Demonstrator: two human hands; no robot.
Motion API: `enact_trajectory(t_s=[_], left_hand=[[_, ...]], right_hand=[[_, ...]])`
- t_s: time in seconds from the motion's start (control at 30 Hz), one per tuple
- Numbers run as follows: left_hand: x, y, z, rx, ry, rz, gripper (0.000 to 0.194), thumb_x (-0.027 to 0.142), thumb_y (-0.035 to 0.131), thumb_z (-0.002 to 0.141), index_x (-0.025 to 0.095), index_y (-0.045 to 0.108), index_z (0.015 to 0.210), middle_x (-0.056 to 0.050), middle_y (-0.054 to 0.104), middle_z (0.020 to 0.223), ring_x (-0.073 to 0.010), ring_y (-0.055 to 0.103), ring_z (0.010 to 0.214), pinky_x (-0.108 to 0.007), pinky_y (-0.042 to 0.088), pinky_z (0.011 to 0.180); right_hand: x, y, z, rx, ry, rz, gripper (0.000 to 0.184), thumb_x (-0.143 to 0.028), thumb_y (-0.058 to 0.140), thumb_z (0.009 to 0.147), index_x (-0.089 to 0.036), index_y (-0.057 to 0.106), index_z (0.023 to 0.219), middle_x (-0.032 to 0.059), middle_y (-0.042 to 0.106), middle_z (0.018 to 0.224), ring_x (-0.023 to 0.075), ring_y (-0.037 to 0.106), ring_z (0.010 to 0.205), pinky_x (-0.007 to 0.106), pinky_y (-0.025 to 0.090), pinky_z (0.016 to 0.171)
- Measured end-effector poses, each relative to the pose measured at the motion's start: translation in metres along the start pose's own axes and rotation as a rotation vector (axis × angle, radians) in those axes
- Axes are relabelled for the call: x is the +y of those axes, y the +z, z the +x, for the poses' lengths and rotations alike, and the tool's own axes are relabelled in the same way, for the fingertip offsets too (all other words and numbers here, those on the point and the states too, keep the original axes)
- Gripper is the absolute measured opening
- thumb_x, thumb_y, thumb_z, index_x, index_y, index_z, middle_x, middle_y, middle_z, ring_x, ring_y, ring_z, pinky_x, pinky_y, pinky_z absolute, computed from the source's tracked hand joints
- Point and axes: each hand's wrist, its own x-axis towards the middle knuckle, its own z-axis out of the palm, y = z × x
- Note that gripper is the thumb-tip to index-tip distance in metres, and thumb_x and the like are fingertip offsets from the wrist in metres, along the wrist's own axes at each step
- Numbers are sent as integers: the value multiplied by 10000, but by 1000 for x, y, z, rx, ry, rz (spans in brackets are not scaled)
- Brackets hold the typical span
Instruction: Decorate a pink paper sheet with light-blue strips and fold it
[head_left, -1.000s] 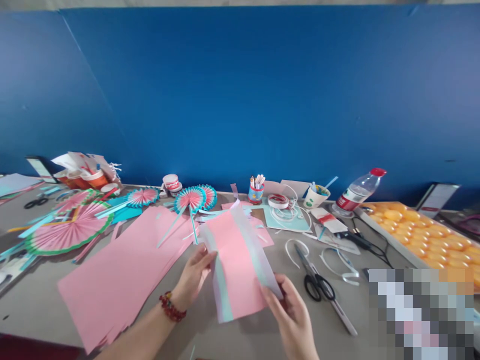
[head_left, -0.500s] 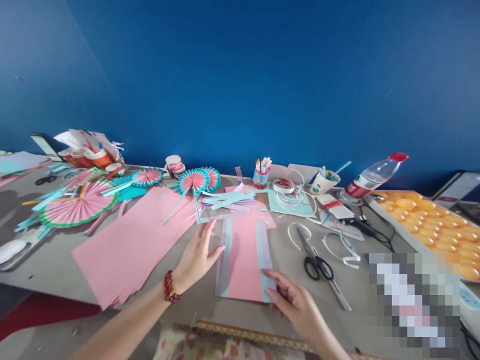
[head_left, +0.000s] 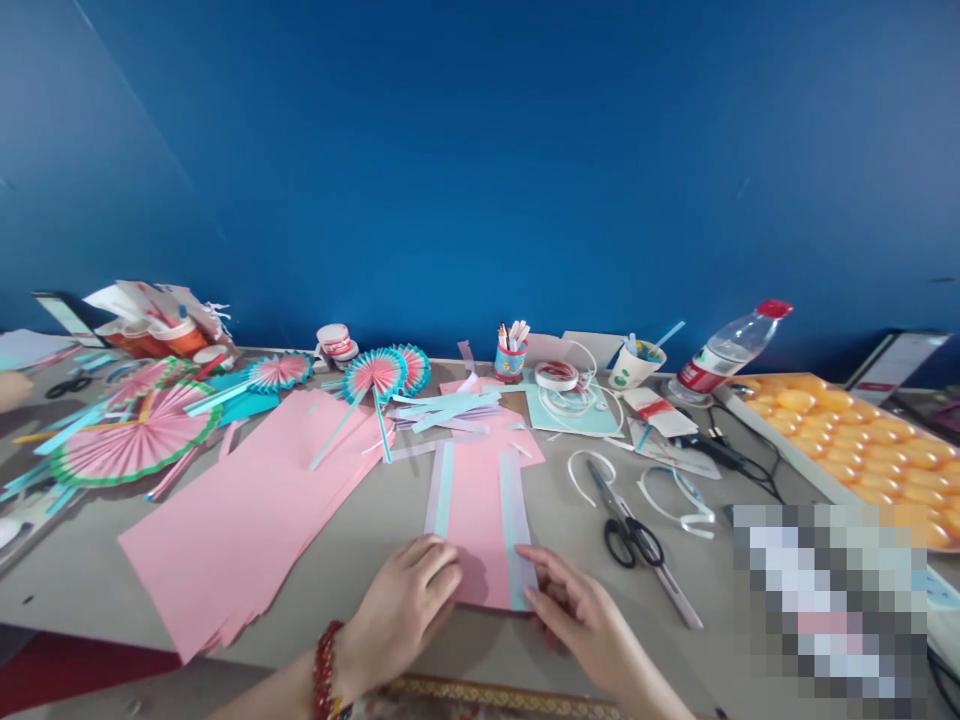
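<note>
In front of me lies a pink paper sheet (head_left: 476, 520) with a pale blue and a lilac strip along each long side. My left hand (head_left: 401, 610), wearing a red bead bracelet (head_left: 325, 668), is closed at the sheet's near left corner; its fingers are bent together and the thumb is partly hidden. At the near right edge, my right hand (head_left: 574, 605) has its index fingertip and thumb on the strips, a little apart, with the other fingers curled under. Black-handled scissors (head_left: 630, 535) lie right of the sheet.
Pink paper (head_left: 247, 500) is stacked at left, near folded paper fans (head_left: 142, 430). Loose paper strips (head_left: 450, 405) lie behind the sheet. Farther back stand a pencil cup (head_left: 511, 358), a paper cup (head_left: 634, 365) and a bottle (head_left: 720, 360). Another person's hand (head_left: 11, 390) shows at far left.
My left hand has come down and toward me, from raised beside the sheet with fingers spread to its near left corner, fingers now bent. My right hand stays at the right edge.
</note>
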Motion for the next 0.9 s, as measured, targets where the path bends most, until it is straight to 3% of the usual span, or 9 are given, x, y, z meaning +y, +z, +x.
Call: enact_trajectory(t_s=[0.17, 0.57, 0.9], left_hand=[[0, 3, 1, 57, 20, -9, 178, 98, 450, 952, 171, 588, 1039, -93, 623, 1102, -243, 583, 1023, -378, 521, 867], [2, -3, 8, 91, 92, -121, 310, 109, 434, 988, 247, 578, 1226, -44, 674, 1089, -217, 613, 986, -327, 507, 852], [-1, 5, 5, 130, 100, -87, 129, 126, 461, 973, 174, 574, 1011, -84, 664, 1038, -231, 620, 965, -335, 529, 839]], right_hand=[[-3, -10, -2, 39, -92, -200, 439, -465, 571, 894, -208, 657, 1239, 14, 610, 753, 150, 565, 668, 234, 492, 629], [0, -5, -2, 122, -185, -417, 372, -447, 538, 915, -227, 700, 1166, 10, 645, 725, 143, 596, 629, 202, 477, 582], [-4, -3, 0, 227, -359, -513, 248, -338, 591, 904, -257, 702, 1111, -11, 667, 721, 128, 615, 595, 178, 512, 576]])
